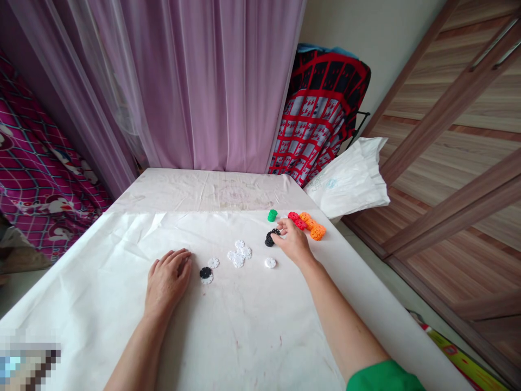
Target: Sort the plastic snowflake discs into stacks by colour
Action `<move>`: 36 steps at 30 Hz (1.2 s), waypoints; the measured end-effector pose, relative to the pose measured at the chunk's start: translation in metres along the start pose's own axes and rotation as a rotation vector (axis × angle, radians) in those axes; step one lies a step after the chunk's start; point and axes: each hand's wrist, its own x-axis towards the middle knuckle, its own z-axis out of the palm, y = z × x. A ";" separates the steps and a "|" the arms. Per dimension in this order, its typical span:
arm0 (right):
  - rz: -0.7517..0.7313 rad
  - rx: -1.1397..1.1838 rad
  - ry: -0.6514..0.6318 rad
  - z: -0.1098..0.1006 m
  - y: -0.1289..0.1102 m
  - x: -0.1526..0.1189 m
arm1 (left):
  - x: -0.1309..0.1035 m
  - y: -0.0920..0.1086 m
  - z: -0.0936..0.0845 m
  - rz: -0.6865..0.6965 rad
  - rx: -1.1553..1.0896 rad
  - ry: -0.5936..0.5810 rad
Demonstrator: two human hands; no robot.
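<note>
My left hand [169, 279] lies palm down on the white-covered table, its fingers stretched out and loosely together, holding nothing. Just right of it are a black notched plastic disc [205, 272] over a white disc [207, 280], and another white disc [214, 263]. A group of white discs [239, 254] lies flat at mid-table. My right hand [293, 239] is at a short stack of black discs [269, 239], thumb and fingertips closed about the upper black disc. Below that stack sits a small pile of white discs [270, 263].
Beyond my right hand stand a green stack [272, 215], a red pile [297, 220] and an orange pile [312, 226] of discs. A white bag [350, 179] is at the table's right edge. Purple curtains [203, 81] hang behind; a wooden wardrobe [456, 163] stands right.
</note>
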 end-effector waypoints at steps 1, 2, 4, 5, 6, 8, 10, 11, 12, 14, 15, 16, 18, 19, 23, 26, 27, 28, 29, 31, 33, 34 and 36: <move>0.000 -0.016 -0.007 -0.001 0.003 0.007 | 0.000 0.000 0.000 -0.002 0.001 -0.002; -0.004 -0.030 -0.019 -0.001 0.005 0.012 | 0.000 0.000 0.001 -0.004 0.002 -0.006; -0.016 -0.059 -0.038 0.002 0.007 0.016 | 0.001 -0.001 0.002 -0.006 0.004 -0.011; -0.022 -0.076 -0.043 0.004 0.007 0.016 | 0.001 -0.002 0.002 -0.005 0.004 -0.012; -0.026 -0.095 -0.047 0.007 0.007 0.016 | 0.001 -0.002 0.003 -0.003 0.003 -0.011; -0.028 -0.131 -0.057 0.011 0.009 0.015 | 0.001 -0.004 0.003 0.003 0.001 -0.007; -0.032 -0.158 -0.069 0.013 0.011 0.015 | 0.001 -0.004 0.004 0.010 0.004 -0.008; -0.039 -0.168 -0.071 0.013 0.013 0.015 | 0.001 -0.005 0.004 0.011 0.006 -0.009; -0.051 -0.177 -0.067 0.013 0.014 0.014 | 0.001 -0.005 0.004 0.011 0.007 -0.007; -0.088 -0.188 -0.041 0.010 0.015 0.012 | 0.001 -0.005 0.004 0.013 0.004 0.003; -0.111 -0.188 -0.018 0.008 0.013 0.010 | 0.001 -0.005 0.004 0.013 0.001 0.010; -0.137 -0.184 0.007 0.008 0.010 0.006 | 0.001 -0.005 0.004 0.014 -0.001 0.017; -0.207 -0.159 0.034 0.010 -0.001 -0.005 | 0.002 -0.006 0.005 0.016 0.000 0.028; -0.250 -0.140 0.020 0.013 -0.009 -0.013 | 0.002 -0.006 0.006 0.019 0.002 0.031; -0.411 -0.072 -0.199 0.044 -0.048 -0.048 | 0.002 -0.005 0.008 0.026 0.009 0.042; -0.468 -0.062 -0.352 0.072 -0.073 -0.070 | 0.001 -0.004 0.008 0.030 0.007 0.062; -0.474 -0.062 -0.380 0.079 -0.080 -0.074 | 0.001 -0.004 0.009 0.033 0.005 0.071; -0.473 -0.066 -0.396 0.086 -0.086 -0.078 | 0.001 -0.004 0.009 0.035 0.003 0.078; -0.468 -0.074 -0.404 0.091 -0.091 -0.081 | 0.001 -0.005 0.010 0.036 -0.001 0.084; -0.456 -0.104 -0.409 0.099 -0.098 -0.084 | 0.002 -0.006 0.011 0.033 -0.010 0.083; -0.449 -0.133 -0.424 0.104 -0.103 -0.086 | 0.002 -0.006 0.011 0.024 -0.016 0.074; -0.442 -0.139 -0.432 0.105 -0.104 -0.086 | 0.002 -0.006 0.011 0.019 -0.016 0.068; -0.414 -0.127 -0.444 0.108 -0.105 -0.086 | 0.002 -0.005 0.011 0.013 -0.015 0.059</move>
